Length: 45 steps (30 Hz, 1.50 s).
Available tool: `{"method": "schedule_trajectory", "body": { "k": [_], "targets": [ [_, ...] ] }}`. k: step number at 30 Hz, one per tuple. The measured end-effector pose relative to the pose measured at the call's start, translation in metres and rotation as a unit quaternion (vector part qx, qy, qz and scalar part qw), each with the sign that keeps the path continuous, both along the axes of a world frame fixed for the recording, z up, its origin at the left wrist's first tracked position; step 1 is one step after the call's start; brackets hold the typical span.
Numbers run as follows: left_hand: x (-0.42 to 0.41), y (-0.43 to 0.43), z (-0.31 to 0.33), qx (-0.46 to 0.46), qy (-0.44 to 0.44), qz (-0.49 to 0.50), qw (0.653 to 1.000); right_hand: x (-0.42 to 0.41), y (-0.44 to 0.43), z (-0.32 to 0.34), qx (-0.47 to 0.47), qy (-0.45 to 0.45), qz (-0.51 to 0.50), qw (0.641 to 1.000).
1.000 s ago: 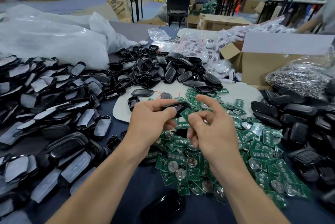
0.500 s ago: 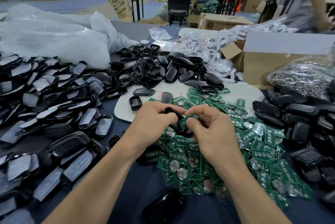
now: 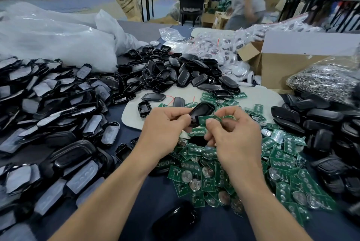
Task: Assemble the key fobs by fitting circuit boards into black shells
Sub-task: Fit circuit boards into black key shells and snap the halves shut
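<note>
The dark blue cloth-covered table (image 3: 155, 199) is crowded almost to every edge. A big crumpled white plastic bag (image 3: 58, 41) fills its far left corner. In front of it, a heap of black shells with pale film faces (image 3: 48, 108) runs down the left edge. A brown cardboard box (image 3: 282, 69) stands at the far right, with a clear bag of small metal rings (image 3: 327, 80) just beside it. A mound of closed black shells (image 3: 321, 123) lines the right edge. At the far middle lies a pile of open black plastic shell halves (image 3: 175, 73), reaching onto a white foam mat (image 3: 132, 119). A spread of green circuit boards with round silver cells (image 3: 282, 162) runs from the mat towards the near right.

Over the middle of the table, above that green spread, the left hand (image 3: 165, 131) grips a black oval key-fob shell (image 3: 202, 111), thumb on top and fingers curled beneath. The right hand (image 3: 233, 135) pinches one small green circuit board (image 3: 209, 118) between thumb and forefinger, its other fingers curled in. The board's end touches the shell. Bare cloth shows between the forearms by the near edge, where a single glossy black shell (image 3: 175, 221) lies.
</note>
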<state>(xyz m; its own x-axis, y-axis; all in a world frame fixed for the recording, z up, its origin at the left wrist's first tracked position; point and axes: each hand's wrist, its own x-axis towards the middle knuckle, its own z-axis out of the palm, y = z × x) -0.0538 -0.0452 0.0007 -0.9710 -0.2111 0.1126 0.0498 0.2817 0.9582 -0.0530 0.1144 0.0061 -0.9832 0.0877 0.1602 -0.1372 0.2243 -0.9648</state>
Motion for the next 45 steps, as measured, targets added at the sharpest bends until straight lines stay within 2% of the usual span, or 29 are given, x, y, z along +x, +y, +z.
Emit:
{"method": "schedule_trajectory", "body": {
  "k": [3,10,21,29,36,38,41,45],
  "targets": [
    [0.002,-0.002,0.000,-0.050,0.017,0.010,0.999,0.001,0.000,0.000,0.050,0.037,-0.043,0.997],
    [0.001,0.000,0.002,-0.056,-0.003,-0.044,0.997,-0.001,0.002,-0.003,0.016,0.034,-0.036,0.999],
    [0.003,0.003,0.003,-0.005,-0.017,-0.066,0.998,0.000,0.001,-0.006,0.062,0.065,-0.084,0.992],
    [0.006,0.004,0.003,0.059,-0.009,-0.104,0.993,0.000,0.000,-0.004,0.139,0.140,-0.099,0.975],
    [0.004,0.005,0.002,0.080,-0.020,-0.087,0.993,0.002,-0.005,-0.008,0.186,0.210,-0.113,0.953],
    [0.003,0.004,0.001,0.083,-0.022,-0.081,0.993,0.001,-0.005,-0.008,0.182,0.192,-0.111,0.958],
    [0.002,0.002,0.000,0.087,-0.025,-0.072,0.993,-0.002,-0.004,-0.012,0.124,0.104,-0.073,0.984],
    [0.004,0.003,0.000,0.044,-0.023,-0.098,0.994,-0.010,-0.002,-0.016,0.075,0.047,-0.032,0.996]
  ]
}}
